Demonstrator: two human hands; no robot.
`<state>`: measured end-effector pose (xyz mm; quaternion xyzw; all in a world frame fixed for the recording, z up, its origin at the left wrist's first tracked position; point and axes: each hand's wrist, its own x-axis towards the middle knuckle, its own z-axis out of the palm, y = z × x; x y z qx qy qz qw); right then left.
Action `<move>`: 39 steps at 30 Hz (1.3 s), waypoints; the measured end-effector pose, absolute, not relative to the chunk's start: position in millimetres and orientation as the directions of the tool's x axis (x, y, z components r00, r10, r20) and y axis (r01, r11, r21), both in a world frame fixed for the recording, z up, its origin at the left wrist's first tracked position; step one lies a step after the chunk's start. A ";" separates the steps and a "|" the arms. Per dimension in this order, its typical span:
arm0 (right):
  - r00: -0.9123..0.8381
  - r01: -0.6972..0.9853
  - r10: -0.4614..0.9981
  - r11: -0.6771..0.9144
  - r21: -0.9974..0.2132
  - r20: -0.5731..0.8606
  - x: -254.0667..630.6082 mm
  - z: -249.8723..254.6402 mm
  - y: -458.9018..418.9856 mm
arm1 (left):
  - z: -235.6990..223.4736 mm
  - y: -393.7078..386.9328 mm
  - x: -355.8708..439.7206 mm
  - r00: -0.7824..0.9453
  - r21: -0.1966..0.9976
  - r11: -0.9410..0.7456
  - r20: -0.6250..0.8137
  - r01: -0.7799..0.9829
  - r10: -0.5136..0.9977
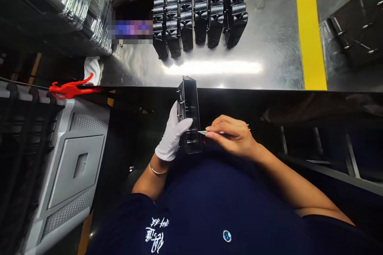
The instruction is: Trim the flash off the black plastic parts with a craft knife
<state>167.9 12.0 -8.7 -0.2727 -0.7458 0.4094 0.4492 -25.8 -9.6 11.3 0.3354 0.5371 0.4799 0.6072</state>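
Note:
My left hand [173,135], in a white glove, is wrapped round a black plastic moulded part [189,111] and holds it on edge just below the table's front edge. My bare right hand [233,135] pinches a small thin blade [203,132], and its tip touches the right side of the part. Both hands hover close to my body, over my dark blue shirt.
Several rows of the same black parts [199,14] stand on the shiny metal table [269,48]. A yellow stripe [309,28] runs down its right side. A black tray [359,24] lies far right, a grey machine housing [72,163] and a red clip [70,89] are left.

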 end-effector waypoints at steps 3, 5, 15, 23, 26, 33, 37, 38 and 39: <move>-0.338 0.112 0.812 0.538 -0.836 0.477 170.1 -13.8 38.3 | 15.7 -10.0 -26.0 0.106 0.923 0.314 -0.297 -0.221 0.949; -0.263 0.178 0.841 0.524 -0.833 0.473 176.1 -13.8 56.2 | 19.0 -11.1 -27.5 0.198 0.920 0.324 -0.282 -0.222 0.939; -0.485 0.260 0.768 0.583 -0.770 0.418 213.1 18.1 63.2 | 19.7 -21.7 -54.9 0.545 0.726 0.608 -0.383 -0.322 0.746; -0.745 0.259 0.602 0.658 -0.707 0.287 224.9 32.5 80.9 | 7.5 -17.8 -67.3 0.715 0.699 0.687 -0.375 -0.200 0.590; -0.781 0.183 0.549 0.656 -0.732 0.297 226.3 37.2 84.2 | 2.2 -20.1 -69.3 0.792 0.582 0.793 -0.394 -0.177 0.466; -0.847 0.174 0.497 0.592 -0.787 0.187 233.2 45.7 76.8 | 6.0 -19.1 -69.9 0.779 0.528 0.828 -0.433 -0.189 0.453; -0.848 0.226 0.508 0.605 -0.764 0.152 232.4 41.2 80.1 | 7.6 -15.1 -66.1 0.761 0.596 0.784 -0.425 -0.173 0.491; -0.843 0.237 0.515 0.615 -0.752 0.155 231.6 39.1 81.9 | 7.1 -15.0 -65.1 0.763 0.605 0.780 -0.426 -0.160 0.487; -0.836 0.245 0.524 0.624 -0.742 0.165 230.7 36.7 83.6 | 6.2 -15.4 -64.3 0.770 0.598 0.788 -0.432 -0.145 0.469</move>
